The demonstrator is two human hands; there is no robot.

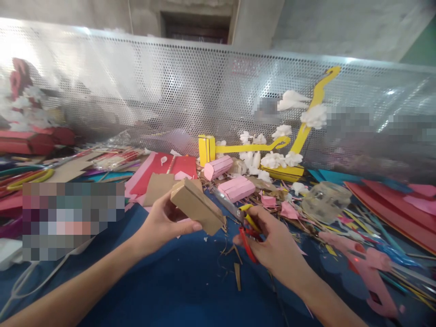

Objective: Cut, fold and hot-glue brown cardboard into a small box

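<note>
A small brown cardboard box (pixel 197 206) is gripped in my left hand (pixel 160 222), tilted above the blue table surface, thumb along its lower edge. My right hand (pixel 272 236) is wrapped round the red and yellow handles of a pair of scissors (pixel 247 227). The blades point up and to the left, just right of the box. Beyond them lie two pink paper prisms (pixel 236 188) among thin cardboard offcuts. Several brown scraps (pixel 237 276) lie on the blue table surface (pixel 163 290) below the hands.
A pink glue gun (pixel 368 268) lies at the right, near a clear plastic piece (pixel 326 202) and red sheets (pixel 391 211). Yellow paper shapes with white tufts (pixel 281 156) stand before a perforated metal panel (pixel 190 86). Red paper (pixel 160 170) and white cables (pixel 37 284) are at the left.
</note>
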